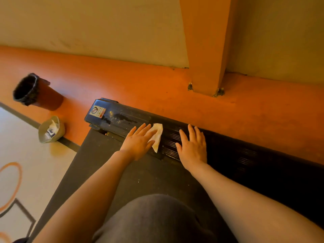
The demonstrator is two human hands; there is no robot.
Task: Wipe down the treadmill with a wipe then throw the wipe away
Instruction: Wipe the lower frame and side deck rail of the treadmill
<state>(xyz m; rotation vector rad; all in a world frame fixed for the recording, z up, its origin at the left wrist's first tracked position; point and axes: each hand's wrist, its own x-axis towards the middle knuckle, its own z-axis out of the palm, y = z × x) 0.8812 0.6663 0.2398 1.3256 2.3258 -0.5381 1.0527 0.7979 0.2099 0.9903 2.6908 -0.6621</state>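
Left hand (138, 142), head view: fingers straight and spread, palm down, pressing a crumpled white wipe (157, 135) flat onto the black ribbed plastic side rail of the treadmill (175, 137). Wipe pokes out from under the fingers on the thumb side, w/ one corner hanging toward the dark grey treadmill belt (140, 176).

Right hand (192, 146): also flat, fingers extended and relaxed, resting palm down on the same rail just beside the wipe; grasps nothing. Both bare forearms reach in from the bottom edge, over a grey-clad knee or lap (152, 220).

Rail runs diagonally from upper left to lower right. At its far left end sits a glossy black end cap (98, 111) w/ a small white-and-red warning sticker (97, 111). Between cap and left hand the rail shows a dark wet-looking streak and yellowish specks (115, 117).

Surroundings: orange floor (157, 88) beyond the rail; beige wall and an orange square post (205, 50) bolted to the floor. Left of the treadmill, well apart from the hands, stands a dark red bin w/ black liner (35, 92); nearer, a pale green tub of white wipes (51, 129), approx. at the edge where orange floor meets a pale patterned floor section (21, 146).
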